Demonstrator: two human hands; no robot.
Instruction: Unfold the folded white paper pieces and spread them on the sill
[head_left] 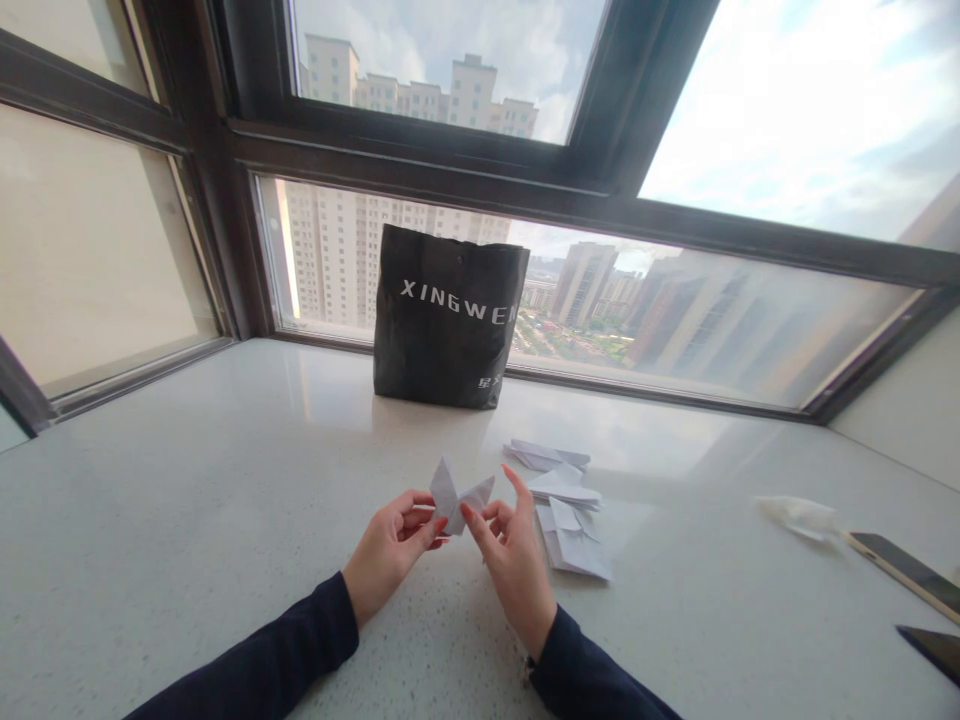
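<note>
Dark sleeves (277,650) lead to the left hand (386,560) and right hand (517,570), whose fingers (425,540) are clamped on a white paper shape (444,490) over the tabletop (225,520), one right finger raised. From it, folded papers (574,552) lie at three o'clock; a black bag (450,325) stands at twelve.

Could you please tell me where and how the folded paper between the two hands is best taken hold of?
I'd pinch the folded paper low, near where its two pointed flaps meet, coming from both sides, as the left hand and right hand do now. The flaps spread upward and look thin, so gripping their tips would probably bend them.
</note>
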